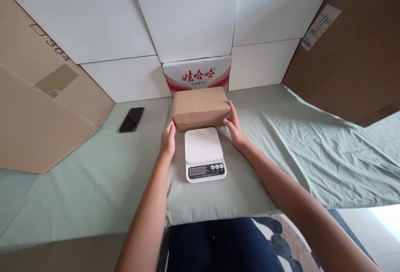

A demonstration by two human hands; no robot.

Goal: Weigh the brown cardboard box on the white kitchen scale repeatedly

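A closed brown cardboard box (201, 105) is gripped at its two ends between my hands, just behind a white digital kitchen scale (203, 147). My left hand (168, 138) presses on the box's left end near the front corner. Around the right end, my right hand (233, 125) has its thumb at the front corner and its fingers along the side. The scale has a bare flat platform, a grey display that looks blank and several round buttons facing me. Whether the box rests on the cloth or is slightly raised, I cannot tell.
A black phone (131, 119) lies on the green cloth (134, 172) to the left. White panels (190, 21) and a carton with red lettering (200, 74) stand at the back. Large cardboard sheets (46, 96) flank the table on both sides. The cloth's front edge is near my lap.
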